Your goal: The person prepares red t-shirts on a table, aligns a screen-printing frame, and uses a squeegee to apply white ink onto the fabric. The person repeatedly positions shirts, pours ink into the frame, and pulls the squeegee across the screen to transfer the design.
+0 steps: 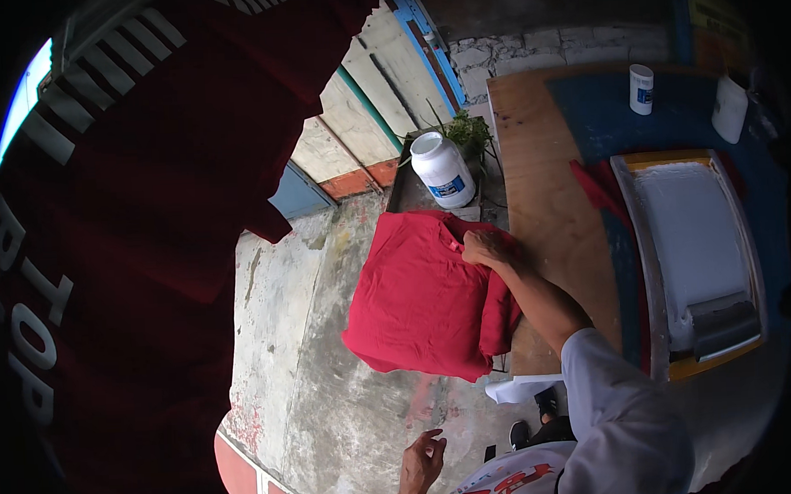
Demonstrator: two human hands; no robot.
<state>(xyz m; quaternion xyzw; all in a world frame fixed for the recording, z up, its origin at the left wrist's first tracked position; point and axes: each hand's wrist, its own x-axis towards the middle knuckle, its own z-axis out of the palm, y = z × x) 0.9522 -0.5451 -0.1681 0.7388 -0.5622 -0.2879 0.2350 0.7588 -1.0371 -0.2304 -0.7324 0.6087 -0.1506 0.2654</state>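
My right hand [482, 248] reaches over the red shirt [415, 299], its fingers pinched on the cloth near the upper right edge. The shirt lies spread and slightly wrinkled beside the wooden table, and its right side bunches up against the table's edge. Low in the view, my left hand [422, 459] hangs over the floor, clear of the shirt. Its fingers are loosely bent and nothing shows in them.
On the table [543, 196] a screen-printing frame [627, 193] rests over red cloth, with a squeegee [725, 325] inside. White containers [641, 91] stand behind it. A large white jar [443, 170] and a plant [468, 131] stand beyond the shirt. Dark red shirts [147, 214] hang at left.
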